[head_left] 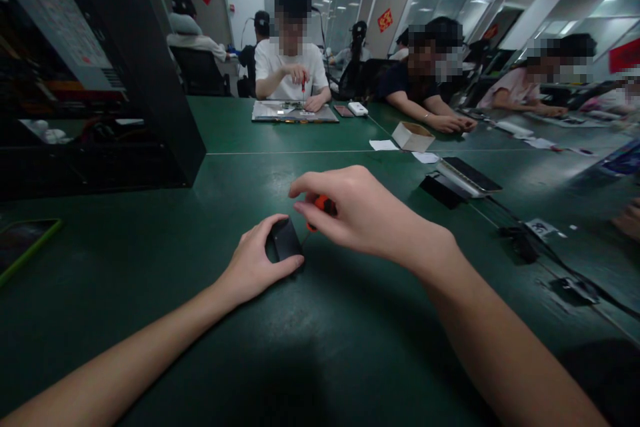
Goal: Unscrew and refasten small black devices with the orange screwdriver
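My left hand (259,255) grips a small black box-shaped part (287,240) on the green tabletop, thumb along its near side and fingers over the far side. Just right of it, my right hand (345,207) is curled around a screwdriver with an orange and black handle (325,205). The thin shaft slants down and left toward the right side of the black part. Whether the tip touches the part I cannot tell. My palm and fingers hide some of the handle.
A large black computer case (150,67) stands at the left, beside a green-edged device (25,243). Cables (565,267) and a black-and-silver device (467,177) lie at right. Beyond are an open cardboard box (413,137) and a person across the table working on a flat panel (295,112).
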### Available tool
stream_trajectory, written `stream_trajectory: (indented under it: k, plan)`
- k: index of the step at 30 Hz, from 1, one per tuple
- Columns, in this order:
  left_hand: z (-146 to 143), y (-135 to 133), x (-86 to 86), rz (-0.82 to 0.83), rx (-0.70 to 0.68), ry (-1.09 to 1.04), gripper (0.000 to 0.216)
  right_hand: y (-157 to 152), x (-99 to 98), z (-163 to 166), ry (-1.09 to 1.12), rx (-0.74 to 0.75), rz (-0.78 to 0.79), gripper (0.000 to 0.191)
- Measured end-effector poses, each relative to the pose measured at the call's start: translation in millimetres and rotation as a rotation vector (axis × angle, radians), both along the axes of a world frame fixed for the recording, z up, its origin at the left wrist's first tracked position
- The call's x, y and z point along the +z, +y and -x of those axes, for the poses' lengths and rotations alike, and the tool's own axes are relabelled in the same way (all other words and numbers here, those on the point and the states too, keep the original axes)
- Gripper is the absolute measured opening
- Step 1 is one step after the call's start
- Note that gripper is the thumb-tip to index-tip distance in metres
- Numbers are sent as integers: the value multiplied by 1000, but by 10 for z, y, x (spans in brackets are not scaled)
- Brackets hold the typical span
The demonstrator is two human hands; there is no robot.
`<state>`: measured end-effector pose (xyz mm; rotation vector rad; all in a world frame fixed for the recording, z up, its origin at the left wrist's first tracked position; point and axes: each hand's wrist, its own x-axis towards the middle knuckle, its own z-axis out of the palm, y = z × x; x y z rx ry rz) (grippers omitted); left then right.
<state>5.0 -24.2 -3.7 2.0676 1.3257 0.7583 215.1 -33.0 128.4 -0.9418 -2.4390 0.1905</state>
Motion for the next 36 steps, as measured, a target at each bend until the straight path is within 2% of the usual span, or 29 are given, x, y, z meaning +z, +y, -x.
stream_trajectory:
  k: [2,5,8,11,14,16,18,20,22,25,31,36]
  plan:
    - [0,-1,7,2,6,3,75,12,-3,8,42,65,13,23]
    - [-3,-7,23,-8,-1,-5,73,12,31,-40,87,196,103,40]
    - [-9,-11,29,-9,-7,-13,73,8,59,-101,85,184,173,40]
    - [-11,-9,16,-8,2,-12,72,-4,53,-89,-2,14,130,28]
    - [-8,-4,3,-10,5,-1,73,-36,44,-28,-175,-281,-14,33]
    - [-5,-6,3,-9,12,9,75,-62,50,-7,-246,-339,-45,29]
    - [-3,-10,12,-6,19,16,76,-83,66,-17,-244,-246,-14,24]
    - [-5,-15,27,-6,16,14,75,-94,85,-50,-204,-134,24,31]
    - [-10,-17,40,-1,7,7,74,-98,108,-93,-171,-74,57,35]
    - [-14,-17,45,5,10,6,74,-106,146,-154,-183,-15,105,28]
    - [-13,-14,27,-8,14,7,75,-197,189,-121,-277,-37,114,20]
    - [-22,-8,34,-22,-4,-16,69,-210,122,31,-265,-144,38,17]
